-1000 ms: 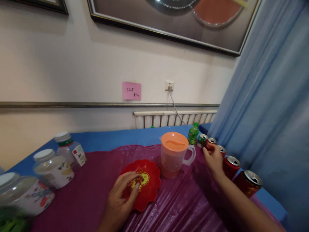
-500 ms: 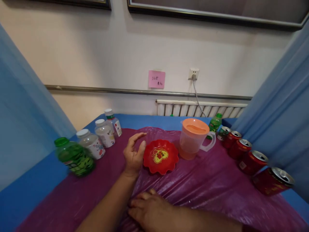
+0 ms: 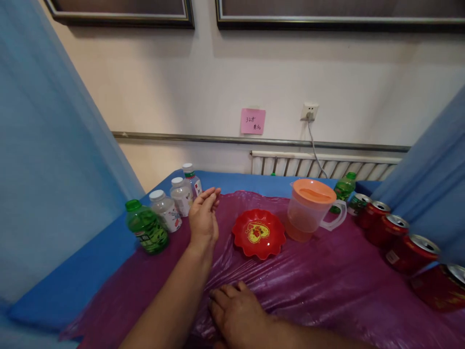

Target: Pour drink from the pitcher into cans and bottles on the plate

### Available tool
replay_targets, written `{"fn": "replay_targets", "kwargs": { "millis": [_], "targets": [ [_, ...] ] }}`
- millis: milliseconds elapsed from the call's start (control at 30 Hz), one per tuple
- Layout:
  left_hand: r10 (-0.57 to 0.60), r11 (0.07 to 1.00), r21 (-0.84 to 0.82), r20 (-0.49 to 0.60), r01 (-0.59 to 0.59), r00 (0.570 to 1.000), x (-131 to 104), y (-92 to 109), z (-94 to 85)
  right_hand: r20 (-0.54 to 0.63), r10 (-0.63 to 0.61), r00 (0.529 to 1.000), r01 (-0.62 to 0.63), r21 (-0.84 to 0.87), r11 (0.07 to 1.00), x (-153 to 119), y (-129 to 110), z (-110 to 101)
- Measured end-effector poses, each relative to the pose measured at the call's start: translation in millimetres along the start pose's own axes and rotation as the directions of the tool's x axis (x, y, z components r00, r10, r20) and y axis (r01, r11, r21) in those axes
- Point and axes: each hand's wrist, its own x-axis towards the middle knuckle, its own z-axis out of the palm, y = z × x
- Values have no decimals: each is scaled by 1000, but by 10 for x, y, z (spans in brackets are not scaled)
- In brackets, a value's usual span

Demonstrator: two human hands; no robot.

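My left hand [image 3: 204, 213] is raised over the purple plastic sheet [image 3: 298, 291], left of a red scalloped dish [image 3: 258, 247] with a yellow heart design. Its fingers are drawn together in a pinch; whether anything small is between them cannot be made out. Lower down, my right hand [image 3: 238, 308] lies palm down on the sheet with its fingers spread, holding nothing. To the right of the dish stands a clear pitcher [image 3: 303, 218] with an orange lid.
At left, a green bottle [image 3: 148, 230] and white-capped clear bottles [image 3: 167, 213] stand in a row. Along the right are several red cans [image 3: 412, 254], a green can [image 3: 359, 204] and another green bottle [image 3: 344, 186]. Blue curtains [image 3: 65, 121] flank the blue table [image 3: 90, 249].
The view has turned left, so everything sits farther right. My left hand has moved away from the dish toward the bottles, and its fingers have closed together. My right hand remains on the sheet.
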Motion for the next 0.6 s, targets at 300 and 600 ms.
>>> {"fn": "replay_targets", "kwargs": {
  "millis": [300, 600],
  "targets": [
    [11, 983, 181, 82, -25, 997, -152, 292, -216, -13, 23, 1000, -23, 6, 1000, 3, -33, 63],
    [635, 438, 845, -49, -307, 771, -285, 462, -1221, -23, 21, 1000, -14, 255, 967, -128, 50, -260]
  ]
}}
